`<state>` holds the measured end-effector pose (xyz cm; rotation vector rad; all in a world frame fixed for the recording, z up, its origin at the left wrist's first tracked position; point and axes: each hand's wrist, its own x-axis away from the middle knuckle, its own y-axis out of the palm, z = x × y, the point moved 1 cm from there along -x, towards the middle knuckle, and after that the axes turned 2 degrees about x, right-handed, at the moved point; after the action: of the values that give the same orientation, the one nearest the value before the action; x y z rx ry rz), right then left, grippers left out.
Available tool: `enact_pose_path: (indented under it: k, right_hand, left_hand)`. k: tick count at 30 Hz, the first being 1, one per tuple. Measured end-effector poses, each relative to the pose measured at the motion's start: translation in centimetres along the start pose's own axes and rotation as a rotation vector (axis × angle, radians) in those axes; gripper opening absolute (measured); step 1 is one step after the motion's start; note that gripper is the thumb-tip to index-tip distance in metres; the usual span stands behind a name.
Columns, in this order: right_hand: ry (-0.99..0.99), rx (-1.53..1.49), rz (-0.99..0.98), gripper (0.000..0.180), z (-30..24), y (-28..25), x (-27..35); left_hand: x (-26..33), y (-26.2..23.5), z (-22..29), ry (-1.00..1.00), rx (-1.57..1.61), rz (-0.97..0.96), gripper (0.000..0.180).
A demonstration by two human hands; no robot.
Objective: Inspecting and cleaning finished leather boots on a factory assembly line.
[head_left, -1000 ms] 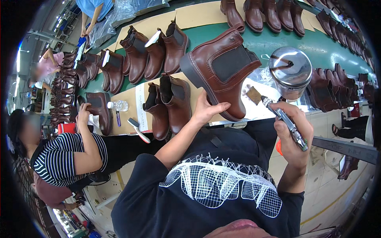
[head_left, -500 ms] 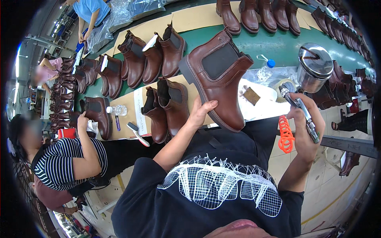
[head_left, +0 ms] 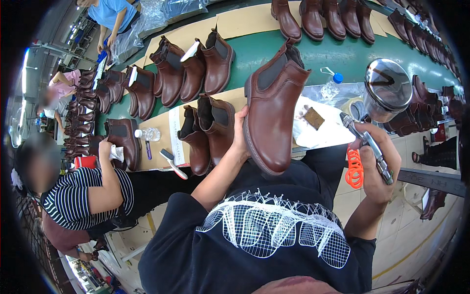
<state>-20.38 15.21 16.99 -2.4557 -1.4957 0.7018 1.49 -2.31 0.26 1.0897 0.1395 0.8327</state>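
- Left hand (head_left: 240, 134): fingers curled round the back edge of a brown ankle boot (head_left: 274, 110), holding it up above the worktop (head_left: 313, 54), sole toward the person, toe pointing down-left.
- Right hand (head_left: 377, 161): closed round the grip of a metal spray gun (head_left: 367, 139); gun has a shiny round cup (head_left: 388, 88) on top w/ a lid. Nozzle points up-left, near the boot but not touching it.
- An orange coiled hose (head_left: 354, 168) hangs just beside the right hand, at wrist level.
- Behind the boot, on the worktop: a white cloth (head_left: 323, 130) w/ a small brown block (head_left: 314, 117) lying on it, and a small clear bottle w/ blue cap (head_left: 333, 84).
- Left of the held boot: a pair of brown boots (head_left: 205, 130) stands upright on a cardboard sheet (head_left: 161, 125); a brush (head_left: 171, 163) lies at its front edge.
- More boots in rows on the green belt, far side & left.
- A co-worker in a striped shirt (head_left: 78, 198) sits at left; that person's hand (head_left: 105, 147) presses a white rag on another boot (head_left: 125, 142).
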Motion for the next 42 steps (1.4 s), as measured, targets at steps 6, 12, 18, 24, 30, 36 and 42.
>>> enact_pose_path:
  k: [6, 12, 18, 24, 30, 36, 42]
  right_hand:
    - [-0.062, 0.024, -0.017, 0.031, -0.2, 0.1, 0.3]
    - [-0.04, 0.057, -0.018, 0.033, -1.1, 0.2, 0.6]
    - [-0.066, 0.055, -0.009, 0.033, -1.6, 0.6, 0.0]
    - [-0.067, 0.094, -0.028, 0.034, -1.6, 0.7, -0.4]
    - [-0.006, 0.019, 0.004, 0.032, -0.6, 0.3, 0.2]
    - [0.004, -0.015, -0.005, 0.033, -0.2, 0.3, 0.6]
    - [-0.039, -0.039, 0.076, 0.04, 0.0, 0.0, 0.2]
  left_hand:
    - [-0.6, -2.6, 0.4, -0.257, 0.305, -0.353, 0.067]
    - [0.4, -1.2, -1.2, -0.429, 0.704, -0.503, 0.074]
    - [0.6, -1.5, -1.2, -0.433, 0.634, -0.472, 0.079]
    - [0.4, -1.7, -1.0, -0.393, 0.539, -0.405, 0.075]
    - [-0.4, -3.5, -1.4, -0.656, 0.679, -0.514, 0.078]
    - [-0.8, -2.8, -1.7, -0.602, 0.837, -0.721, 0.071]
    - [-1.2, -2.3, -1.9, -0.552, 0.711, -0.641, 0.075]
